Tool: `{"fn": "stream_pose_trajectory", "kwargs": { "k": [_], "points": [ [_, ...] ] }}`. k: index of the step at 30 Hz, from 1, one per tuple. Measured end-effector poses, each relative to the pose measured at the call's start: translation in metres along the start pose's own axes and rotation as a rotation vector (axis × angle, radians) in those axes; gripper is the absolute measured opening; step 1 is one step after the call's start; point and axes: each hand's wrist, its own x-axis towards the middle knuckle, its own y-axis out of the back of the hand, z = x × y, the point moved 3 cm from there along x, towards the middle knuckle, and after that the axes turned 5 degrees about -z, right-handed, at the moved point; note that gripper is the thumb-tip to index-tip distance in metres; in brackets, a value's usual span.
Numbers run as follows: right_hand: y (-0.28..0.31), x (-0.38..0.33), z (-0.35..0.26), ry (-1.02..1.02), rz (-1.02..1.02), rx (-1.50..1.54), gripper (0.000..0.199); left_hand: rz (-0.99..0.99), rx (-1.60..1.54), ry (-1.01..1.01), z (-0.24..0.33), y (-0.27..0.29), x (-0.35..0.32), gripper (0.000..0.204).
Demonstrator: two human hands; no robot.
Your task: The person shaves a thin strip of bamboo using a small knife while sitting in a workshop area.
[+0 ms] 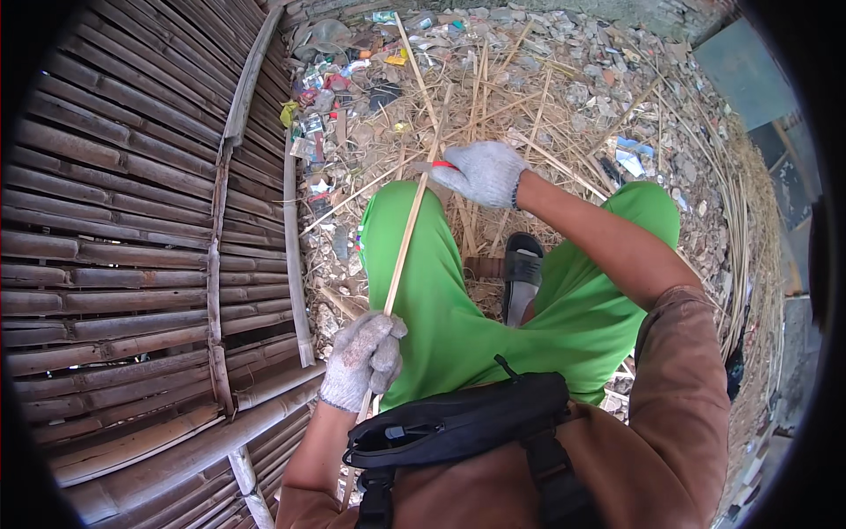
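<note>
Landmark: green trousers (410, 264), worn by the seated person, knees apart.

Long pale bamboo strip (407, 238): runs lengthwise over the left leg of the trousers, passing the left knee and projecting beyond it. Another thin length slants off past that knee; whether it joins the strip cannot be told.

Left hand (363, 353), in a greyish knitted glove: just outside the left thigh of the trousers, fingers curled round the strip.

Right hand (483, 174), similarly gloved: just beyond the gap between the trouser knees, closed on a small knife (442, 164) with a red part showing. Its blade points left and meets the strip near the left knee; depth of any cut cannot be made out.

Black bag (458, 419): against the waist of the trousers, top unzipped. Dark sandal (523, 273): on a foot between the trouser legs.

Surroundings: slatted bamboo wall (132, 264) to the left of the trousers; loose strips and straw (493, 106) scattered on stony ground beyond the knees; yellow scrap (397, 58) farther out, beyond the left knee; bundle of long thin strips (736, 220) to the right of the trousers.
</note>
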Motion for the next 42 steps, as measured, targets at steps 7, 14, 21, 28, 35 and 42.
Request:
{"fn": "stream_pose_trajectory", "kwargs": {
  "k": [7, 14, 21, 28, 35, 42],
  "points": [
    [0.006, -0.027, -0.048, 0.038, -0.149, 0.058, 0.073, 0.225, 0.394, 0.128, 0.003, -0.012, -0.016, 0.028],
    [-0.007, -0.038, -0.059, 0.135, -0.044, -0.06, 0.059, 0.259, 0.496, 0.157, 0.002, -0.017, -0.021, 0.03],
    [-0.007, -0.039, -0.054, 0.125, -0.042, -0.034, 0.065, 0.277, 0.55, 0.171, 0.0, -0.02, -0.029, 0.03],
    [0.0, -0.03, -0.048, 0.053, -0.062, 0.035, 0.072, 0.255, 0.537, 0.049, 0.002, -0.025, 0.009, 0.03],
    [0.004, -0.032, -0.054, 0.022, -0.14, -0.021, 0.078, 0.25, 0.54, 0.018, 0.002, -0.027, 0.009, 0.029],
    [-0.002, -0.032, -0.051, 0.014, -0.121, -0.01, 0.078, 0.254, 0.542, 0.082, 0.008, -0.03, -0.005, 0.033]
  ]
}}
